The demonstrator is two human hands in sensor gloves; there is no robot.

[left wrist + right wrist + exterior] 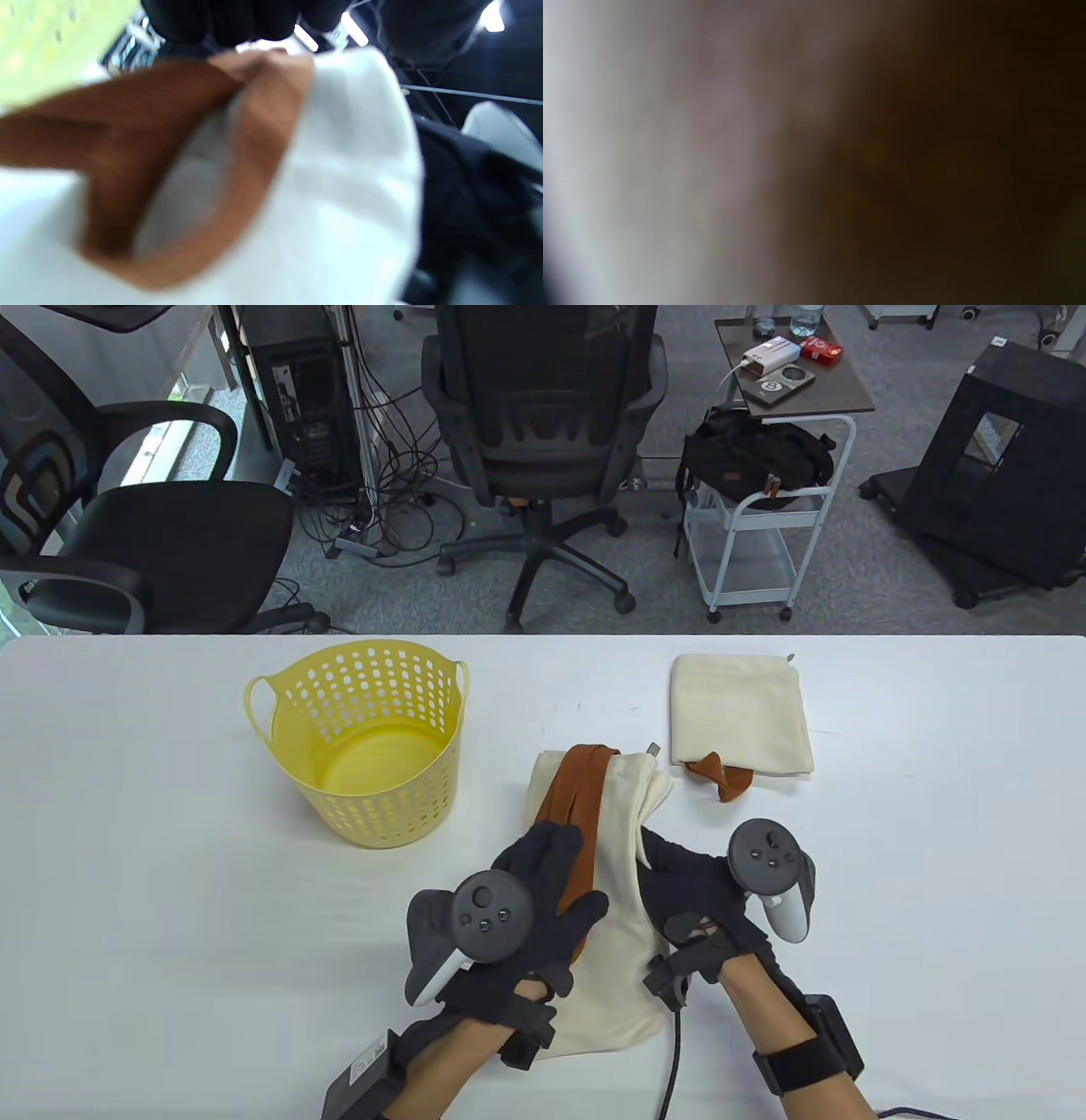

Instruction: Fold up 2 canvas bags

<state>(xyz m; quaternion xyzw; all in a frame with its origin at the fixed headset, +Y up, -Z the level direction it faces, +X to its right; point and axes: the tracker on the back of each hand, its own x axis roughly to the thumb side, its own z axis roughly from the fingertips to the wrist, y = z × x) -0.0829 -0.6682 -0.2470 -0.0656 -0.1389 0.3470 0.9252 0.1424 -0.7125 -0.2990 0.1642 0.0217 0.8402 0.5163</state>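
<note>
One bag (740, 714) sits folded upper right of the table (127, 814). I'm on the second bag (612, 916), bottom centre. My left hand (543, 899) lies fairly flat across its brown straps (575, 806). My right hand (691, 891) is tucked against the bag's right edge; can't tell if it's gripping, since that wrist view is just blur. Risk: the straps slide out and spoil the fold. White table, yellow basket (361, 742) on the left, office chairs (543, 415) and a cart (764, 517) behind.

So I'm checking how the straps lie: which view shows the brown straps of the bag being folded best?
The table view: the brown straps run sharp along the bag to under the left hand. The left wrist view shows them close but blurred. The right wrist view shows only blur.
</note>
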